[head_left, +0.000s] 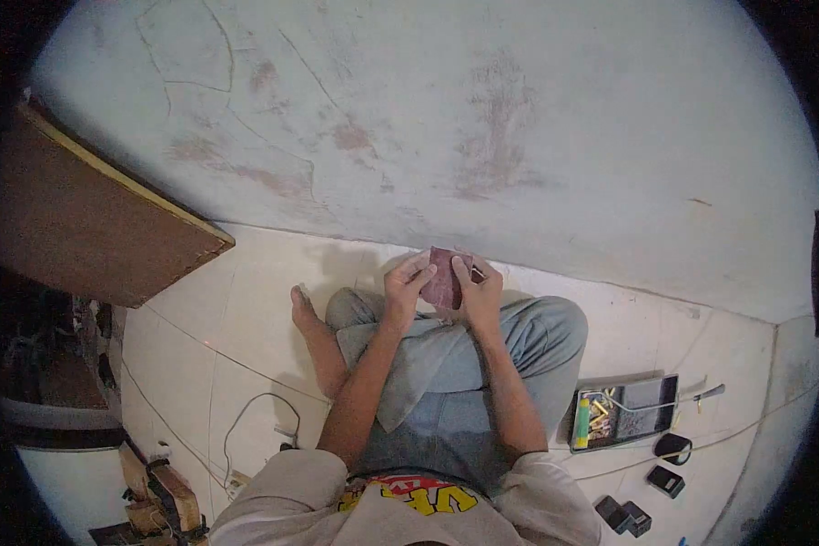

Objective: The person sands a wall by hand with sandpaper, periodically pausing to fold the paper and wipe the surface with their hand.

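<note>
While held up in the head view, dark red sheet (443,291): placed between the crossed legs (548,335) and the wall (610,136); clamped at both sides; seemingly creased, but cannot tell how many layers.

Left hand (406,282): thumb and fingers together, clamped on the left part of the dark red sheet; could lose this edge, if pinched too lightly.

Right hand (483,289): clamped likewise on the right part, with thumb upon the near face; could crumple or tear the dark red sheet, if pulled more strongly than at the left.

Wall: marked by cracks and brownish patches; could scrape the knuckles, if approached too quickly, because of a probably uneven surface.

Tray (642,424): lying on the floor (246,273) beside the right knee, well apart from both hands, with small yellow pieces (600,417) inside; could tip or spill, if pushed by the knee.

Rod handle (711,392): sticking out beyond the tray; could drag the tray along, if caught by a passing arm.

Thin cord (273,396): curved over the floor at the left; could snag a foot, if overlooked during a change of seat.

Brown board (109,200): tilted at the left, near the wall; could slide down, if bumped, with no fastening visible.
</note>
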The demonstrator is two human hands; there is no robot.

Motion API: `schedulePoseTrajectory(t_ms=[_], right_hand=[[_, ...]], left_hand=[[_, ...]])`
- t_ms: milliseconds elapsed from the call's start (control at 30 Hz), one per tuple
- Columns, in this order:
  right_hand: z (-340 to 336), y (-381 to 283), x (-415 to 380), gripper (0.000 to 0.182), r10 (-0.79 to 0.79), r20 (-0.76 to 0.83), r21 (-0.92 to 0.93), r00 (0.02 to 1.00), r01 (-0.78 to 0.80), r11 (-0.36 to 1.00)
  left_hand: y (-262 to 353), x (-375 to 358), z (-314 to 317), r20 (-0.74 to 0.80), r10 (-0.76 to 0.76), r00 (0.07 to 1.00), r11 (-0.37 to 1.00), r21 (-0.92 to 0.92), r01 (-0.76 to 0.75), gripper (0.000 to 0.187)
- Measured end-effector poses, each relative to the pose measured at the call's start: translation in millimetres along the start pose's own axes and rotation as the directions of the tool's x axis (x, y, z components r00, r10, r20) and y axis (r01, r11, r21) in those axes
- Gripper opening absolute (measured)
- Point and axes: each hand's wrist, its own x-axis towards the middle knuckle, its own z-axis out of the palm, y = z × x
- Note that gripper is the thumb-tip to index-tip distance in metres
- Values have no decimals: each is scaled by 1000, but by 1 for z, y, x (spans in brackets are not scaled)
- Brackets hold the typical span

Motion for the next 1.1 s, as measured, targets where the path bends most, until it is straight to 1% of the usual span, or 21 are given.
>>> schedulePoseTrajectory(t_ms=[33,67,133,167,233,267,333,467,533,567,633,733,867,967,1033,1067,1100], right_hand=[[-3,-6,0,26,42,10,-67,999,-41,997],[-4,-6,0,26,47,6,-67,999,-47,997],[-6,-6,0,22,157,16,-122,987,-154,980],[-6,-6,0,22,161,15,-124,987,-158,980],[-6,-5,0,20,171,45,-82,984,-167,983],[-6,-2,1,20,175,45,-84,984,-170,982],[-5,4,2,18,116,38,-77,993,-113,991],[-8,2,3,18,129,47,-93,991,-124,988],[-9,1,3,17,103,43,-191,994,-93,977],[-8,3,3,17,105,43,-194,994,-95,976],[-2,4,3,21,90,-13,-55,996,-91,994],[-2,-5,2,20,90,-7,-72,996,-91,993],[-1,-2,2,20,51,-1,-107,999,-51,993],[-1,-4,1,20,60,-7,-57,998,-60,997],[-1,-6,2,25,79,29,-131,996,-74,989],[1,-10,1,25,79,31,-130,996,-74,989],[2,-15,1,29,93,26,-67,995,-91,994]], left_hand=[[-3,4,-1,9,17,1000,1000,7,-17,31],[-6,5,-2,10,11,1000,1000,9,-11,31],[-8,5,0,-32,35,999,998,-53,-37,31],[-6,4,0,-32,31,999,998,-53,-32,31],[0,2,0,-21,-61,998,997,-58,60,29],[2,2,0,-22,-65,998,996,-59,63,29],[4,1,2,-18,-34,999,993,-109,31,24],[2,2,2,10,-16,1000,989,-145,17,24],[2,3,2,15,-21,1000,983,-185,23,21],[3,2,3,15,-24,1000,982,-187,26,21],[3,2,3,7,-40,999,976,-216,41,20],[3,4,-1,43,-36,998,964,-263,46,26],[6,3,2,18,-69,997,969,-237,72,29],[11,1,4,-13,-65,998,981,-185,61,29],[14,0,5,-8,-25,1000,987,-161,23,30],[16,-1,6,-10,-25,1000,987,-161,23,30],[17,-1,7,-19,-47,999,986,-159,44,30]])
